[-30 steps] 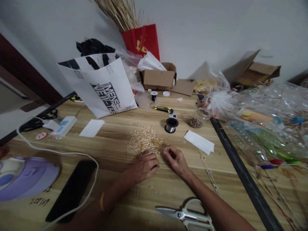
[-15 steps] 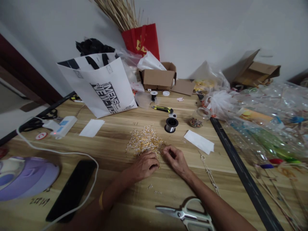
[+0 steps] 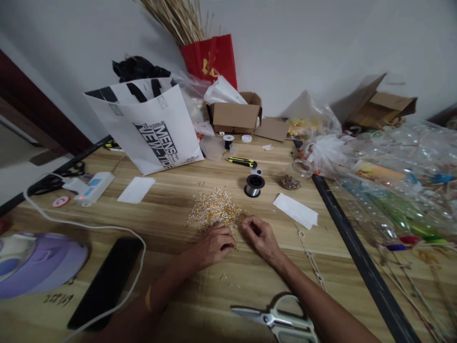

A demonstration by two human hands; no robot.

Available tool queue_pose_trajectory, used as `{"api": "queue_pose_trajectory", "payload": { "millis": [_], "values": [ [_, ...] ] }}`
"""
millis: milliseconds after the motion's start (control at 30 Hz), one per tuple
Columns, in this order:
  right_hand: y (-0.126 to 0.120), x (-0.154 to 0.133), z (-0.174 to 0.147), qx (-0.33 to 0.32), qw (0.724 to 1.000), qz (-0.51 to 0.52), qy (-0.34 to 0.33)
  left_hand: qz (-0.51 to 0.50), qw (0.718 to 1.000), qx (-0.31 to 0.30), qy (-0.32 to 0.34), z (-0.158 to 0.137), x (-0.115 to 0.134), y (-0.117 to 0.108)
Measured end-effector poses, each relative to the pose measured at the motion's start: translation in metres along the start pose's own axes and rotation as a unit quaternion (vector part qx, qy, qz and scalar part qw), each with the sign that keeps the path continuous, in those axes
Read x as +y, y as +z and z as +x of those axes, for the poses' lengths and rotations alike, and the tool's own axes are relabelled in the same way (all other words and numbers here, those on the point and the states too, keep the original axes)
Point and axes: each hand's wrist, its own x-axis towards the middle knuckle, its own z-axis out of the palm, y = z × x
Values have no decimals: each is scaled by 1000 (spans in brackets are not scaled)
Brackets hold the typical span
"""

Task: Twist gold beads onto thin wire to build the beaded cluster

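Observation:
A loose pile of small gold and silver metal pieces (image 3: pixel 215 207) lies on the wooden table. At its near edge, my left hand (image 3: pixel 215 246) is closed with fingers curled, and a tiny piece shows by the fingertips. My right hand (image 3: pixel 260 237) rests at the pile's right edge, its thumb and fingers pinched together. Whatever either hand grips is too small to make out. Closer to me lie a few tiny silver pieces (image 3: pixel 232 286) and a pair of scissors (image 3: pixel 273 318) with pale handles, beside my right forearm.
Behind the pile stand a wire spool (image 3: pixel 254 186), a yellow-black utility knife (image 3: pixel 241 162) and a glass jar of beads (image 3: pixel 292 181). A knotted cord (image 3: pixel 312 262) lies to the right. At left are a black phone (image 3: pixel 107 283), a white cable (image 3: pixel 96 227) and a power strip (image 3: pixel 94 188).
My left hand has shifted very slightly, and the tiny piece by its fingertips looks a little different. My right hand has stayed in place.

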Motion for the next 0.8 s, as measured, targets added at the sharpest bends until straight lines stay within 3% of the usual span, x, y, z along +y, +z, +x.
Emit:
{"api": "queue_pose_trajectory", "payload": {
  "millis": [400,800],
  "values": [
    [1,-1,0,4,1000,5,2,55,998,7,12,2,7,4],
    [0,0,0,4,1000,-7,-7,35,999,11,-8,3,5,6]
  ]
}}
